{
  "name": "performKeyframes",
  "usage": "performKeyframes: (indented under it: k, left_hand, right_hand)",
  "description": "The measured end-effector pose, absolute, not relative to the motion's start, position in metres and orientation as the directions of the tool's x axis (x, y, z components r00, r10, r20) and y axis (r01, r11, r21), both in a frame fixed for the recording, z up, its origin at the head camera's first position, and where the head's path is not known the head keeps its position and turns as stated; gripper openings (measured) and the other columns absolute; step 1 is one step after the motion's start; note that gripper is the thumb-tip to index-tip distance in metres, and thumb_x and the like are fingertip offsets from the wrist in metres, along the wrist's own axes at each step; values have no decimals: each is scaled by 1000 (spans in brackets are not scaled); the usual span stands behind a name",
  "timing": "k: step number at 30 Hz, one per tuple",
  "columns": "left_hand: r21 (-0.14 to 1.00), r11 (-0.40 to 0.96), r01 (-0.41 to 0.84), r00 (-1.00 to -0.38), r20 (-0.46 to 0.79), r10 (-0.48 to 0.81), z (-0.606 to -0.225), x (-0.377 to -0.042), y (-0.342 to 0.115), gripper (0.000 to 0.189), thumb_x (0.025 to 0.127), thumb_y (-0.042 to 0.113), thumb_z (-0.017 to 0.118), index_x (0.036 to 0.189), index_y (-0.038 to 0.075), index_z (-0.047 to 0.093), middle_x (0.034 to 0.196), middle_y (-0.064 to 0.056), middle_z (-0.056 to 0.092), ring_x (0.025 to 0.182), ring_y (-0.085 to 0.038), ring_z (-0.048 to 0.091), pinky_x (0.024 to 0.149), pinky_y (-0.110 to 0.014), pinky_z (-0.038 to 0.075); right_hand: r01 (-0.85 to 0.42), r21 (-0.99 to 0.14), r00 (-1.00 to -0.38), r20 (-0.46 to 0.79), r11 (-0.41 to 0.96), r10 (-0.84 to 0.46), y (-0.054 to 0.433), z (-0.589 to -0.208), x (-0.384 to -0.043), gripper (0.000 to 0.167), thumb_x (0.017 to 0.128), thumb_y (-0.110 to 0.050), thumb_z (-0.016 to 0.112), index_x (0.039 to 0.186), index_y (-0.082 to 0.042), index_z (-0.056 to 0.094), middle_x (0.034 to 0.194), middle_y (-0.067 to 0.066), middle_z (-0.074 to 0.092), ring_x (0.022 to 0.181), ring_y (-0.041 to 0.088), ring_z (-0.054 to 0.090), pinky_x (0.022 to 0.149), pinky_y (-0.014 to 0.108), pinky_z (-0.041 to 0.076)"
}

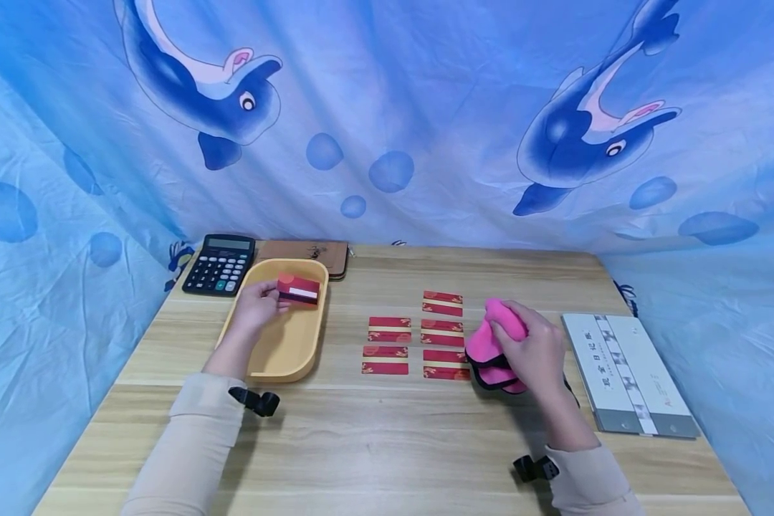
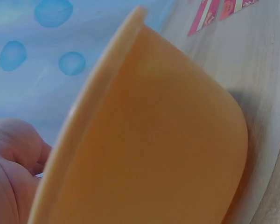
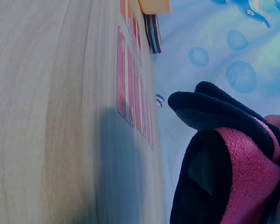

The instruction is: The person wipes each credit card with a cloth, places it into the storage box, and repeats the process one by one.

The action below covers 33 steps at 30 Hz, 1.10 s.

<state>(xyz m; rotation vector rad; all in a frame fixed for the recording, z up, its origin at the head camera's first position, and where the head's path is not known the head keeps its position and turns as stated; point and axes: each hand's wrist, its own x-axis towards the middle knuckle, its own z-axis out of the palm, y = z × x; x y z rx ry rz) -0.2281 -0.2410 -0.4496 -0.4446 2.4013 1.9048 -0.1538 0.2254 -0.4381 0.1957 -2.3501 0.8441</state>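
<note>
My left hand (image 1: 256, 307) pinches a red card (image 1: 299, 284) with a dark stripe and a white strip, over the yellow tray (image 1: 304, 358). In the left wrist view the tray's outer wall (image 2: 154, 126) covers the card and most of the fingers. At the right, my right hand (image 1: 540, 352) grips a bunched pink cloth (image 1: 486, 345) with black edging. Its folds hang loose in the right wrist view, showing fuzzy pink pile (image 3: 249, 163). Several red cards (image 1: 443, 333), each with a gold band, lie face up in two columns left of the cloth.
A black calculator (image 1: 219, 265) stands beside the tray's far left corner. Behind the tray lies a brown notebook (image 1: 303, 252). A white and grey ledger book (image 1: 628, 373) rests at the table's right side. A blue dolphin-print curtain (image 1: 387, 107) surrounds the table.
</note>
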Motion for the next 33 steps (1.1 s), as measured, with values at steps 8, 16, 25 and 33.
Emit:
performKeyframes:
  k: [8, 16, 25, 33]
  left_hand:
    - [833, 458, -311, -950, -276, -144, -455, -228, -245, 52, 106, 8, 42, 150, -16, 29, 141, -35, 48, 115, -35, 60, 94, -38, 57]
    - [695, 674, -249, -965, -234, -116, -448, -223, -244, 59, 106, 26, 49, 147, -15, 36, 150, -35, 39, 137, -46, 42, 114, -54, 37]
    - [873, 488, -10, -989, 64, -135, -447, -222, -222, 42, 104, 20, 58, 140, -1, 56, 137, -21, 61, 129, -35, 56, 110, -47, 46]
    - [941, 314, 128, -975, 177, -134, -435, -221, -187, 34, 102, 15, 62, 130, -5, 62, 127, -22, 66, 116, -32, 64, 100, -30, 53]
  right_hand:
    - [-338, -511, -787, 614, 790, 60, 227, -440, -155, 43, 79, -15, 88, 118, -4, 75, 107, 19, 75, 89, 38, 72, 69, 52, 57]
    - [-347, -516, -782, 620, 783, 61, 228, -440, -155, 43, 78, -10, 88, 119, -3, 74, 107, 20, 74, 88, 38, 72, 69, 52, 58]
    - [-320, -530, -796, 600, 785, 80, 230, -440, -155, 43, 80, -14, 88, 119, -3, 73, 108, 20, 74, 91, 38, 72, 73, 53, 58]
    - [-308, -544, -804, 588, 780, 93, 233, -439, -154, 43, 80, -15, 88, 118, -3, 74, 108, 19, 74, 92, 38, 71, 72, 52, 57]
